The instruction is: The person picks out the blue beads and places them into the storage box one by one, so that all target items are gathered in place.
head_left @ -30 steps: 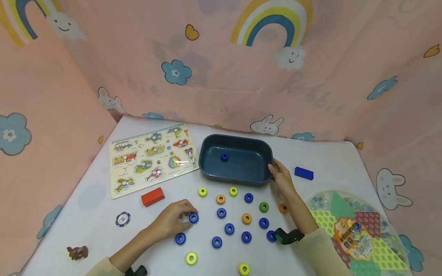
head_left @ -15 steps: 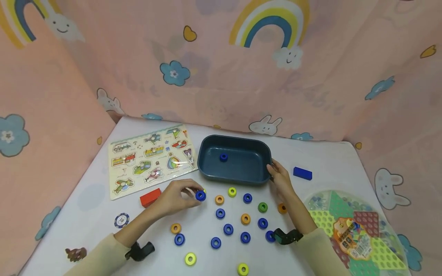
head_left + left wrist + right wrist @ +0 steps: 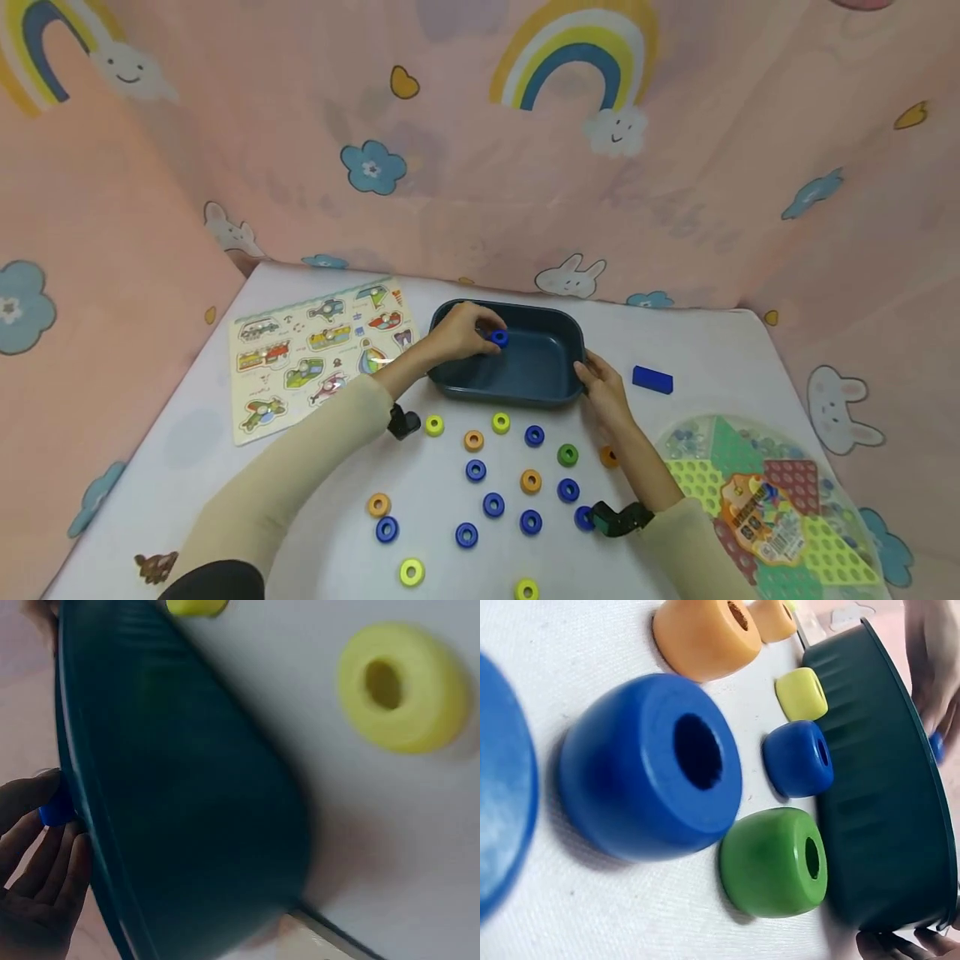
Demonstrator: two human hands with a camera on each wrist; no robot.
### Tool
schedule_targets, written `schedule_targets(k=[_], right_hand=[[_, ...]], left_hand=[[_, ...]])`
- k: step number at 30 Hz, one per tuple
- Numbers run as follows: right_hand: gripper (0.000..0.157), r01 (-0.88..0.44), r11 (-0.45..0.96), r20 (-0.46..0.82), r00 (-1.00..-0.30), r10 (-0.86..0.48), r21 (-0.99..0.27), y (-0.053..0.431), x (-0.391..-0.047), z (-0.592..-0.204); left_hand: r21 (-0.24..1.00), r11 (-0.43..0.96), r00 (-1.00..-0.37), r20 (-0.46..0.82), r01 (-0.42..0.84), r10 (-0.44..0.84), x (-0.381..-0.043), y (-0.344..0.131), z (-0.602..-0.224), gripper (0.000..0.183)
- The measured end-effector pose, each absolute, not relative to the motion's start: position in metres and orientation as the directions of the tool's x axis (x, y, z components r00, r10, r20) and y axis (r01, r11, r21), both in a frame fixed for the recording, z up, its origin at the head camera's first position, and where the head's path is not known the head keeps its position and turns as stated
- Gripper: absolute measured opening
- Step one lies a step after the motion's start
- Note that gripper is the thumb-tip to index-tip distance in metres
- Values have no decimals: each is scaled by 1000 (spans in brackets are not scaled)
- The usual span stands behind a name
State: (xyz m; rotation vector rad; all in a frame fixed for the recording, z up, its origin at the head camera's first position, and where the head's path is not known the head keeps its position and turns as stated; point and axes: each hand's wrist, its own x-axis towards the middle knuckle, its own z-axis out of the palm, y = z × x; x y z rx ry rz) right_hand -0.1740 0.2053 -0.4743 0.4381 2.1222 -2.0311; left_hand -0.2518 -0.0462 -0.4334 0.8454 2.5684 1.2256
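Observation:
Over the left half of the dark teal tray (image 3: 546, 354), my left hand (image 3: 459, 335) pinches a blue ring-shaped bead (image 3: 499, 337) between thumb and fingers. The left wrist view has the same blue bead (image 3: 57, 807) at the fingertips, just past the tray's rim. My right hand (image 3: 604, 392) grips the tray's right end, its fingers at the rim. A blue bead seen earlier inside the tray is hidden now, probably behind the left hand. In front of the tray, several loose beads lie on the table, such as a green bead (image 3: 567, 454) and a yellow bead (image 3: 500, 422).
A picture puzzle board (image 3: 300, 375) lies left of the tray, partly under the left arm. On the right are a blue block (image 3: 652, 379) and a round pack of coloured plates (image 3: 772, 500). A brown animal figure (image 3: 156, 567) sits at the near left.
My left hand has lifted the blue bead from the table and carried it forward and right, over the tray. The right hand keeps its hold on the tray.

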Motion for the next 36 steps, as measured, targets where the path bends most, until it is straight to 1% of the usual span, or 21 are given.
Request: schedule_targets(k=[4,7,13,16,19,24,28,32,34,36], right_hand=[[50,331,38,-327,-941,93,-943,205,-174,-473],[50,331,45,-326,-941,89,-943,205,-174,-472],[51,321,36,-318,-945,81,-946,204,-173,-472],[51,320,37,-316,-945,80,-947,205,-174,-473],[51,321,41,-318,-945,74,-946,206,-174,-473],[51,347,43,-342,-935,89,-937,207,-174,-472],[51,359,38,-354,-930,93,-933,207,-175,-471],[51,357,26,-354,-932,77,-934,207,-175,-471],[51,354,15,-352,-933,74,-935,206,-175,-470],[51,355,1,-354,-933,67,-935,204,-176,-470]], left_hand=[[735,535,-817,44,417,575,-274,-27,-441,31],[721,556,-818,24,412,575,-283,-20,-447,32],[696,602,-826,-24,391,564,-287,-20,-454,40],[709,591,-837,-3,384,548,-284,-26,-451,44],[753,535,-841,46,384,538,-278,-35,-440,43],[783,458,-824,119,421,554,-253,-61,-422,37],[797,419,-797,124,435,591,-219,-90,-413,33],[823,347,-740,124,449,661,-178,-118,-407,31],[827,326,-699,108,459,707,-160,-130,-409,31],[825,343,-652,41,450,757,-141,-141,-411,33]])
